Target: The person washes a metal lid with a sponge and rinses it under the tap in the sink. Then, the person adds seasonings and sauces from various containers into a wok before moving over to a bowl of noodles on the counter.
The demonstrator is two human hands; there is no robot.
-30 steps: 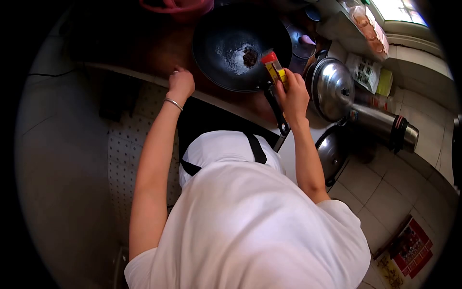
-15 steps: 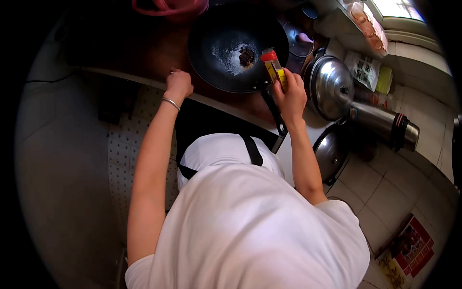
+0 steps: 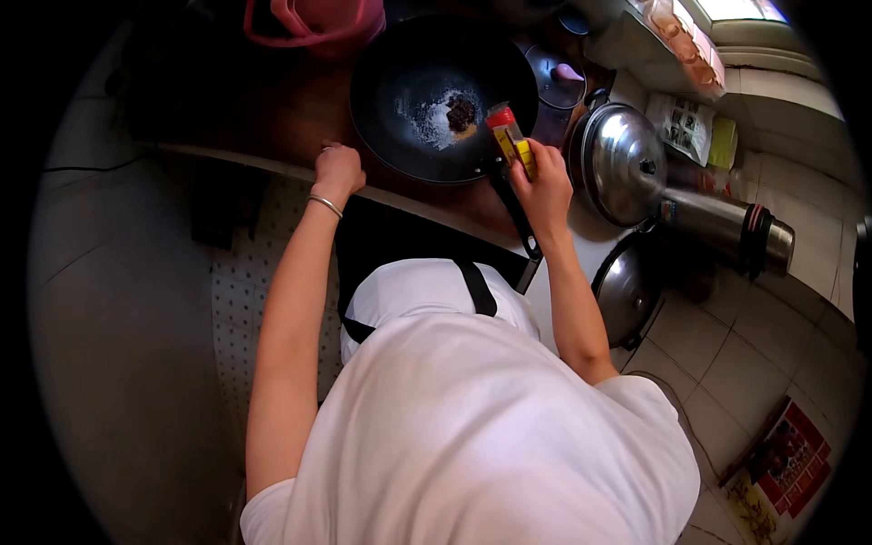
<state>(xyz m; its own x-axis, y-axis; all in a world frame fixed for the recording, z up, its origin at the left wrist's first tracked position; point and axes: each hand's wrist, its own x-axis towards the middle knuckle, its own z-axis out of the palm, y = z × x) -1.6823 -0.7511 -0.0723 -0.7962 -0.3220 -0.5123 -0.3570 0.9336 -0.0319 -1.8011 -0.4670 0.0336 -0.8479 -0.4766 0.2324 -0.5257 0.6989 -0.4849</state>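
Observation:
My right hand (image 3: 545, 186) is closed around a spice shaker (image 3: 506, 138) with a red top and a yellow label. It tilts over the near right rim of a black wok (image 3: 391, 136). Inside the wok lie white powder (image 3: 434, 125), a dark brown clump (image 3: 460, 114) and a patch of tan powder (image 3: 466, 133). The wok's black handle (image 3: 513, 211) points toward me, below my right hand. At the counter's front edge, left of the wok, rests my left hand (image 3: 340, 170), its fingers curled in and nothing visible in them.
A pink basket (image 3: 372, 18) stands behind the wok. To the right are a lidded steel pot (image 3: 625, 163), a steel thermos (image 3: 718, 221) and a glass lid (image 3: 556, 77) with a pink knob. Another pan lid (image 3: 627, 295) sits nearer me, beside the tiled wall.
The view has shifted slightly. The shaker has drawn a little toward me, and more tan powder shows beside the dark clump. My left hand stays at the counter edge.

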